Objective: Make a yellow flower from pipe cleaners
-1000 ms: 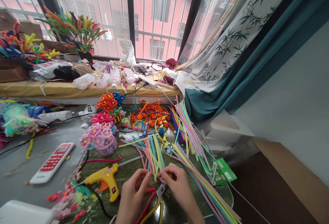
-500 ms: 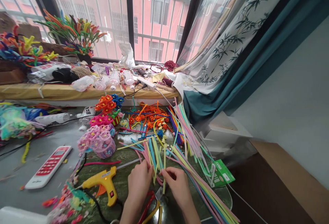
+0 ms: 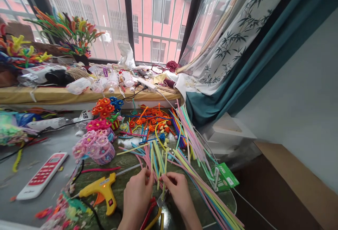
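Observation:
My right hand [image 3: 178, 191] pinches a pale yellow pipe cleaner [image 3: 165, 161] between thumb and fingers; it points away from me. Close on its left, my left hand [image 3: 138, 194] has its fingers closed, and whatever lies in them is hidden. Just beyond both hands is a bunch of short pink, blue and yellow pipe cleaner pieces [image 3: 155, 156]. Below and between my hands lie pliers [image 3: 161, 199] with one red and one yellow handle, partly covered by my left arm. A yellow glue gun [image 3: 104, 189] rests on its side left of my left hand.
Long pastel pipe cleaners [image 3: 208, 198] spread along the right table edge beside a green packet [image 3: 225, 179]. Pink pipe cleaner flowers [image 3: 96, 145], a remote control [image 3: 43, 175] and scraps [image 3: 71, 209] occupy the left. Orange pieces [image 3: 154, 115] lie at the back, below the cluttered windowsill [image 3: 105, 96].
The whole view has shifted slightly, so the table things sit a little further left. My hands stay close together, the right one still pinching the yellow pipe cleaner.

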Action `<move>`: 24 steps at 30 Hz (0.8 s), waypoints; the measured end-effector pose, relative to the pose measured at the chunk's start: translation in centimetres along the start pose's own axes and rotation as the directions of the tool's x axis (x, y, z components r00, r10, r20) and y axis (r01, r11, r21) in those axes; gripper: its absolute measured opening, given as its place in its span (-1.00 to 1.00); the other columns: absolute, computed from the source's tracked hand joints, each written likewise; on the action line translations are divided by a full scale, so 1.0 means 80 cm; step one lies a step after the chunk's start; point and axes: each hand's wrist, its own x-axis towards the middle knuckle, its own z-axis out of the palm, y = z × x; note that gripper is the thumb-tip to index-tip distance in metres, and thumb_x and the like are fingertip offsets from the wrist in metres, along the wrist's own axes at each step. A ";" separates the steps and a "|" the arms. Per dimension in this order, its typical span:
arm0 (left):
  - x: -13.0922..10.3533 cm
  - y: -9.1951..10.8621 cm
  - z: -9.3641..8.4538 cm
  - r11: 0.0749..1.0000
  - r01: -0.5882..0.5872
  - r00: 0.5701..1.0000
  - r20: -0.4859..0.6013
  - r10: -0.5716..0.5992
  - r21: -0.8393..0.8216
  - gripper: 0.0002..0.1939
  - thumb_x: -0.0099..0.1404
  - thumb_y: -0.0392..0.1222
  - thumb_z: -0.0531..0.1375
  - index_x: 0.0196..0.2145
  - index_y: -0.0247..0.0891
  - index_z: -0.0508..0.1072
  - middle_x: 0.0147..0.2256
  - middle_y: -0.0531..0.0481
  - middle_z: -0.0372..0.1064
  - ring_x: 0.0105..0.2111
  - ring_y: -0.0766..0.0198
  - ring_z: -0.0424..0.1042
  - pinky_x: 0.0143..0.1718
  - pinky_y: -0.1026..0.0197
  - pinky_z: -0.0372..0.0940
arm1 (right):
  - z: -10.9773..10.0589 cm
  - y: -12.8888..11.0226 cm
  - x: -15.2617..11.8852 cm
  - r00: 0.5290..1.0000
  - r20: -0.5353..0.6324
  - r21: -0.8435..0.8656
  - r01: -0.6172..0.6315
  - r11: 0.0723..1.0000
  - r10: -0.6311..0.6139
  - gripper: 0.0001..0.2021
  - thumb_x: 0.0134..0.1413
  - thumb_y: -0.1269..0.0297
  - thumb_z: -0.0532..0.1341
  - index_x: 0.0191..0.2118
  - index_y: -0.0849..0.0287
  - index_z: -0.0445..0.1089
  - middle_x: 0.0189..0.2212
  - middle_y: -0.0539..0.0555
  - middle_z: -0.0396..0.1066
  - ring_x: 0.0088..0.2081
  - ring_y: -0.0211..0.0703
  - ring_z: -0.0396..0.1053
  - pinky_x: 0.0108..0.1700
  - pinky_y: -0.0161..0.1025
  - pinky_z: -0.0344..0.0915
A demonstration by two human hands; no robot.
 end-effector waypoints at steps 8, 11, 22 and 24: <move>-0.004 -0.011 0.010 0.966 -0.069 0.995 -0.082 0.050 -0.250 -0.72 0.36 -0.10 -0.02 -0.42 -0.19 0.37 -0.44 -0.15 0.52 -0.39 0.01 0.51 -0.40 0.19 0.13 | 0.016 -0.002 -0.002 0.999 0.040 0.135 -0.034 0.990 0.028 -0.32 -0.17 -0.39 0.28 -0.62 0.30 0.50 -0.73 -0.07 0.12 -0.64 -0.34 0.02 -0.56 -0.34 -0.08; -0.006 -0.009 0.012 0.887 -0.208 0.976 -0.026 0.216 -0.412 -0.65 0.32 0.05 -0.01 -0.46 -0.19 0.36 -0.50 -0.05 0.47 -0.48 0.16 0.46 -0.43 0.27 0.22 | 0.017 -0.006 -0.004 0.998 0.055 0.169 -0.025 0.985 0.016 -0.33 -0.19 -0.37 0.31 -0.69 0.28 0.42 -0.74 -0.10 0.05 -0.63 -0.36 -0.06 -0.56 -0.33 -0.12; -0.010 -0.010 0.008 0.853 -0.303 0.946 -0.028 0.322 -0.425 -0.64 0.29 0.03 0.01 -0.59 -0.17 0.19 -0.61 0.06 0.26 -0.57 0.26 0.20 -0.48 0.27 0.03 | 0.012 -0.001 -0.005 0.997 0.077 0.216 -0.003 0.976 -0.014 -0.33 -0.17 -0.38 0.30 -0.73 0.23 0.29 -0.75 -0.08 0.08 -0.64 -0.35 -0.03 -0.57 -0.33 -0.13; -0.010 -0.011 0.009 0.875 -0.294 0.951 -0.024 0.309 -0.384 -0.65 0.31 0.00 0.00 -0.58 -0.16 0.18 -0.59 0.03 0.30 -0.54 0.24 0.24 -0.46 0.26 0.02 | 0.011 0.000 -0.005 0.996 0.087 0.213 0.002 0.977 -0.021 -0.32 -0.16 -0.38 0.29 -0.73 0.24 0.30 -0.75 -0.08 0.07 -0.63 -0.35 -0.03 -0.56 -0.33 -0.13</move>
